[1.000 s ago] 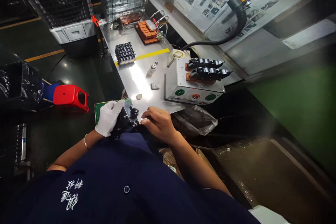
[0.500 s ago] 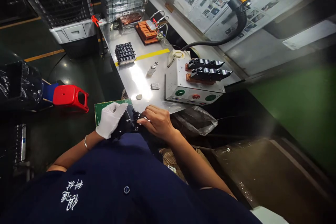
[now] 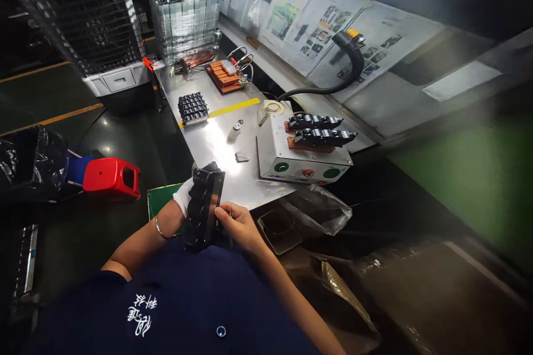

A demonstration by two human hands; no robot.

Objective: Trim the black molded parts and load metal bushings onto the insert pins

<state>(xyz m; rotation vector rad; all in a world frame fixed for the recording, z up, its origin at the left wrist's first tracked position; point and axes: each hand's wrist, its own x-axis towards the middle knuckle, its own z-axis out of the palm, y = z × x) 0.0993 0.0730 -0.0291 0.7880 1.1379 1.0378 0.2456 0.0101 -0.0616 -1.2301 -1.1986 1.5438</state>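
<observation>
My left hand (image 3: 182,197), in a white glove, holds a glossy black ribbed plastic part (image 3: 204,205) up in front of my chest. The part stands tilted, a smooth flat face toward my right hand, and covers most of the gloved fingers. Bare and closed, my right hand (image 3: 239,226) is at the right edge of the part, thumb and fingertips pinched together. Whatever it grips, if anything, I cannot make out. On the white control box (image 3: 306,162) lie two similar black ribbed parts (image 3: 322,136), resting on copper-coloured fixtures.
A block of black parts (image 3: 193,108) stands on the metal table (image 3: 208,147), near a small white bottle (image 3: 234,132) and a grey piece (image 3: 242,157). Behind are an orange fixture (image 3: 225,76) and stacked clear trays (image 3: 183,28). A red stool (image 3: 106,175) is at left.
The black part has been turned and raised, its smooth face now showing, and the gloved hand has gone behind it. My right hand has moved slightly lower. The view has shifted.
</observation>
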